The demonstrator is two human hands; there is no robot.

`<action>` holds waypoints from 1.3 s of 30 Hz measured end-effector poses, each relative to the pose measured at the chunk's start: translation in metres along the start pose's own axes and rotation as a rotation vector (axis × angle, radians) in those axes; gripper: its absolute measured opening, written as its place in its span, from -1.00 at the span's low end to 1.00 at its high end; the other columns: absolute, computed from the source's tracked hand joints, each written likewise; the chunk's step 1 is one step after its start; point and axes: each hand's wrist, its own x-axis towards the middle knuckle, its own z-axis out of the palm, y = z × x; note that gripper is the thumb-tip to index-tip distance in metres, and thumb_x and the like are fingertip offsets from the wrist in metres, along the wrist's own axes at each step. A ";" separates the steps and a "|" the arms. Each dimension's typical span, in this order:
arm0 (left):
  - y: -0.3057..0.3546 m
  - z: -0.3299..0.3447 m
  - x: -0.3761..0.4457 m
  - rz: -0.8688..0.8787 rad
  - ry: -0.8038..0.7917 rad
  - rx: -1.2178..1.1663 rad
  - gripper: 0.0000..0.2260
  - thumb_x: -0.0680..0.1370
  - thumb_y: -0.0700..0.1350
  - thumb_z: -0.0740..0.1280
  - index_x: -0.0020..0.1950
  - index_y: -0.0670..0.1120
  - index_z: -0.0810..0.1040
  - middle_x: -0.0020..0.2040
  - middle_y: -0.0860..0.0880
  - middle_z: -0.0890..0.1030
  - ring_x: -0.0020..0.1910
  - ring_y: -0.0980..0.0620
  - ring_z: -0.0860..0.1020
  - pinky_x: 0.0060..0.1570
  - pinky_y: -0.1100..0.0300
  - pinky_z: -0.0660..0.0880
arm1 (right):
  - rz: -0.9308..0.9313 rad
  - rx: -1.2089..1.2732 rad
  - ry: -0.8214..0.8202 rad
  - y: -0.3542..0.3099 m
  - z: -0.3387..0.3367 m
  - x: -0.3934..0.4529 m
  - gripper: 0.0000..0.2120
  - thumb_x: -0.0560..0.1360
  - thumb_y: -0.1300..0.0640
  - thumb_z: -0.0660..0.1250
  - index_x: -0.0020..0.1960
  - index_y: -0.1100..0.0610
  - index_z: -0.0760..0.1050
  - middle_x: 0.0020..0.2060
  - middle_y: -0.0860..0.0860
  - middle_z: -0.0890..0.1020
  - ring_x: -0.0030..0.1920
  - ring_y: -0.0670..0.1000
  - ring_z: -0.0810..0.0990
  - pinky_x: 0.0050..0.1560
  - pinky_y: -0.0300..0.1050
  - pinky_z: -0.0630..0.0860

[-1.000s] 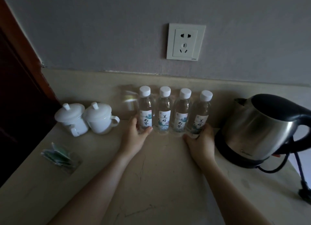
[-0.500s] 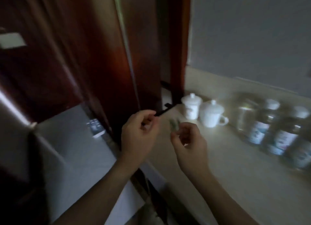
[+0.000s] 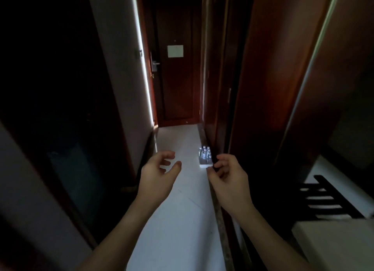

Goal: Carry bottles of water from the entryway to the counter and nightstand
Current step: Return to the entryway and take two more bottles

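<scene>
Hands: 2, left hand [image 3: 159, 172] & right hand [image 3: 226, 174], grip spread, empty; 1 bottle pack [image 3: 205, 157] on floor [image 3: 178, 210].

Narrow entryway, seen along its length. Door [image 3: 178, 68] at the far end, with a sign [image 3: 175, 51] on its upper part and a handle [image 3: 154, 64] at its left edge. Floor [image 3: 178, 210] runs from the door toward the viewer. Pack of water bottles [image 3: 205, 156] on the floor, against the right-hand wall, about midway down. Wooden panelling [image 3: 263, 88] along the right. Person's left hand [image 3: 157, 173] and right hand [image 3: 228, 177] raised side by side in front, apart, nearer than the bottles. Slatted rack [image 3: 327, 199] at lower right.
</scene>
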 end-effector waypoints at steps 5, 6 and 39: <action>-0.019 0.000 0.093 0.054 -0.023 -0.044 -0.80 0.47 -0.13 0.47 0.01 0.14 0.60 -0.02 0.08 0.65 0.00 0.02 0.62 0.00 0.12 0.58 | -0.011 -0.028 0.023 0.009 0.045 0.088 -0.71 0.46 0.17 0.46 0.05 -0.09 0.44 -0.13 -0.12 0.59 -0.15 -0.13 0.58 -0.09 -0.19 0.53; -0.020 0.002 0.110 0.064 -0.037 -0.049 -0.78 0.47 -0.14 0.47 0.00 0.15 0.59 -0.03 0.09 0.64 0.00 0.03 0.61 -0.02 0.17 0.56 | -0.012 -0.027 0.040 0.010 0.052 0.105 -0.71 0.46 0.18 0.46 0.03 -0.11 0.44 -0.14 -0.12 0.59 -0.17 -0.16 0.58 -0.10 -0.21 0.52; -0.182 0.229 0.734 0.003 -0.093 0.044 -0.74 0.49 -0.17 0.47 0.16 -0.03 0.58 0.03 0.19 0.58 0.03 0.13 0.56 -0.05 0.26 0.52 | 0.100 -0.088 -0.081 0.204 0.264 0.748 -0.60 0.48 0.16 0.45 0.28 0.11 0.46 0.04 -0.05 0.60 0.00 -0.07 0.59 -0.08 -0.26 0.49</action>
